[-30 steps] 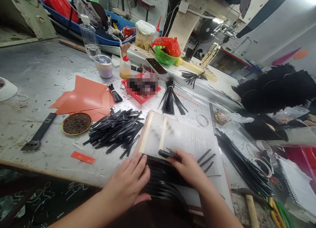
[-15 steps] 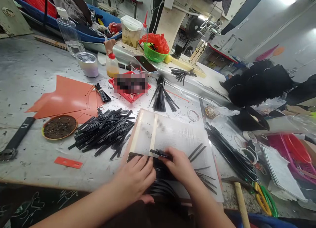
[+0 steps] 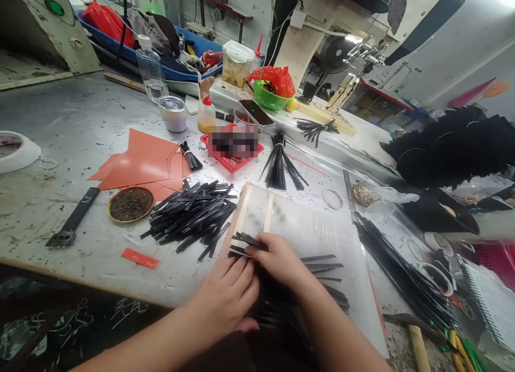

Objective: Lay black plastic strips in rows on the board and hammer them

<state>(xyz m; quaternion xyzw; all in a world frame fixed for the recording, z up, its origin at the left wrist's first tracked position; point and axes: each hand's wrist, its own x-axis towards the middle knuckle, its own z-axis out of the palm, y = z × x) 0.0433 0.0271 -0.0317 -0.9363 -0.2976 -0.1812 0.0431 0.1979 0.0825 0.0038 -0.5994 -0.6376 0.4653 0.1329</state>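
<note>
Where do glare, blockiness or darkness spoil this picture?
Head view: light washes out the top right corner; the orange sheets and loose black strips catch shine; a pixelated patch covers part of the red basket; below the table is dark.

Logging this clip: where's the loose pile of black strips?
Head view, left of centre: the pile lies between the round dish and the pale board.

Loose narrow black strips (image 3: pixel 189 216): glossy, plastic-looking. Pale rectangular board (image 3: pixel 317 235): smooth, semi-matt. Flat orange sheets (image 3: pixel 147 154): smooth, slight sheen.
</note>
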